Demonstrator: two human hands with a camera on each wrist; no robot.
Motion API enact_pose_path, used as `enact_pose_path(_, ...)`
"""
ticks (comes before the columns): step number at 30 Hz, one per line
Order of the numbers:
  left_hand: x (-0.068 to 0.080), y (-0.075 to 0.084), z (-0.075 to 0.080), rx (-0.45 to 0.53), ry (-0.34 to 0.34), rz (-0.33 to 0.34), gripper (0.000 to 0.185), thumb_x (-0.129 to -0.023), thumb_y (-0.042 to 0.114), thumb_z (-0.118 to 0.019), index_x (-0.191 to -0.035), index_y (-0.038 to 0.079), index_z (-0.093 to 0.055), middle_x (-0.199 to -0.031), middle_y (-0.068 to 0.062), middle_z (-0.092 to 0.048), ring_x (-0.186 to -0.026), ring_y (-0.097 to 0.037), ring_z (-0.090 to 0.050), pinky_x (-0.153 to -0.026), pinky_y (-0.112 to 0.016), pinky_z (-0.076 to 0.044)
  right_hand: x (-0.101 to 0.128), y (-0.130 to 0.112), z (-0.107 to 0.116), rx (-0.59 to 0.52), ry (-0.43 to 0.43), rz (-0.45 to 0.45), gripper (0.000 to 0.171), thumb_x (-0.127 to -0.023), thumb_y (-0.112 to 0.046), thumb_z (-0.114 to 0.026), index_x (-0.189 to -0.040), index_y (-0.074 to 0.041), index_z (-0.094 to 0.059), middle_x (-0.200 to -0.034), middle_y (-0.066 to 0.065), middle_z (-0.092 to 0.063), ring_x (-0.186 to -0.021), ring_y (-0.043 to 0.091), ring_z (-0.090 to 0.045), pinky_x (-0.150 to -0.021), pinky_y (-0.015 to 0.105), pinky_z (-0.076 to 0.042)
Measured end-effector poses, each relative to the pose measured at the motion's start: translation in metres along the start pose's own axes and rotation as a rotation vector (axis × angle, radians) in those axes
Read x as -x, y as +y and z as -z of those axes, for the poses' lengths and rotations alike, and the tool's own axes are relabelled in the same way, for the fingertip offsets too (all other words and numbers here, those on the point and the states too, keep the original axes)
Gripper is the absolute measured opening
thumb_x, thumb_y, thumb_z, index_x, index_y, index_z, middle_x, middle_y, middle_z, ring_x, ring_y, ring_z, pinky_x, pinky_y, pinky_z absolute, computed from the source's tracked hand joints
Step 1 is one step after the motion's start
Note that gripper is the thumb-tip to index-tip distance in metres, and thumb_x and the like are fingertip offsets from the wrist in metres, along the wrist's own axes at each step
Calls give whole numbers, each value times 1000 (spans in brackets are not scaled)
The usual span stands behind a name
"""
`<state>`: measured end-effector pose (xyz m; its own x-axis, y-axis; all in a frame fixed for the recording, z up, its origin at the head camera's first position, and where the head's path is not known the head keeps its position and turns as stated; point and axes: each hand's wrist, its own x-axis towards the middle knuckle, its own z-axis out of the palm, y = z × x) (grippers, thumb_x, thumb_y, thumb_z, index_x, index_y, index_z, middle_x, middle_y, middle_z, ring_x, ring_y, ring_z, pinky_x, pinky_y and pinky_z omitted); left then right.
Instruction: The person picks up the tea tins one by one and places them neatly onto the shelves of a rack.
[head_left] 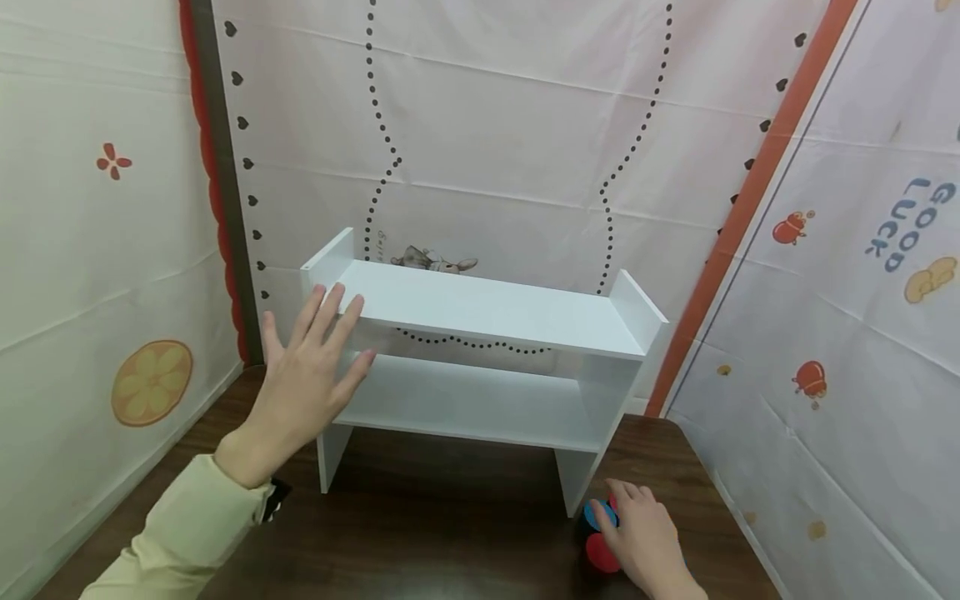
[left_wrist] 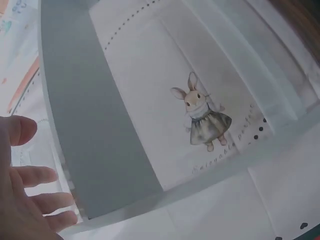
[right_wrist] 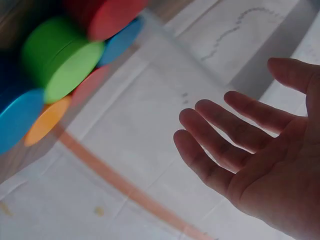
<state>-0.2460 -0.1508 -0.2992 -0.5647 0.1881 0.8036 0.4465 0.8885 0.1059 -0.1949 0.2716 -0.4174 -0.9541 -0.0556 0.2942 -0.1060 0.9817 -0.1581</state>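
A white two-tier shelf (head_left: 487,304) stands on the table. My left hand (head_left: 307,375), fingers spread, is at the shelf's left end; whether it touches the board cannot be told. In the left wrist view that hand (left_wrist: 35,195) holds nothing. Low at the right, my right hand (head_left: 647,533) is over a group of coloured round containers, including a blue one (head_left: 600,514) and a red one (head_left: 602,553). The right wrist view shows my right fingers loosely extended and apart from the green container (right_wrist: 62,60), the orange one (right_wrist: 47,122) and others beside them.
The dark brown table (head_left: 450,533) runs under the shelf. Printed white cloth (head_left: 510,125) hangs behind it, with more cloth walls (head_left: 847,333) at both sides. A rabbit print (left_wrist: 205,112) shows on the cloth in the left wrist view.
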Motion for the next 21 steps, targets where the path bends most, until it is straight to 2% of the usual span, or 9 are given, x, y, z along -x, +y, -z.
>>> enact_pose_path(3,-5,-4,-2,-1,-32,26,66,-91,31,-63,-148,10,-38,-154,-17,-35,-146,-33,-24,-104,-80,-8,-1,14,0,19,-50,-56,40,-88,-30,-65,-113,1,-66,-106,17,-69,-96,37,-63,-78,52,-53)
enact_pose_path(6,-6,-6,-4,0,-48,37,64,-91,31,-62,-147,9,-39,-153,-18,-37,-145,-34,-26,-103,-80,-11,-1,22,-1,21,-139,-114,40,-87,-31,-67,-111,1,-66,-97,14,-69,-90,35,-64,-71,50,-54)
enact_pose_path(11,-8,-9,-7,-20,-28,14,61,-89,27,-65,-143,6,-44,-147,-19,-43,-140,-35,-31,-103,-77,-17,-1,25,-10,-26,-285,-176,43,-80,-39,-74,-104,-4,-68,-88,6,-66,-78,20,-63,-58,41,-51)
enact_pose_path(14,-9,-11,-9,-26,-16,-2,60,-87,25,-67,-140,5,-46,-144,-20,-45,-138,-36,-33,-103,-76,-18,0,24,-17,-51,-344,-184,41,-76,-41,-77,-97,-6,-69,-82,2,-62,-71,14,-54,-55,35,-45)
enact_pose_path(17,-9,-12,-9,-24,-22,-5,60,-86,22,-67,-140,5,-47,-144,-19,-45,-138,-36,-33,-103,-76,-18,2,24,-22,-58,-383,-170,38,-74,-42,-78,-87,-8,-67,-75,1,-54,-66,15,-47,-54,30,-39)
enact_pose_path(21,-8,-12,-10,-20,-30,-5,61,-85,19,-67,-141,6,-46,-145,-19,-45,-138,-36,-33,-103,-76,-18,3,25,-29,-53,-389,-146,38,-72,-41,-80,-78,-8,-62,-70,3,-46,-65,16,-42,-55,28,-35)
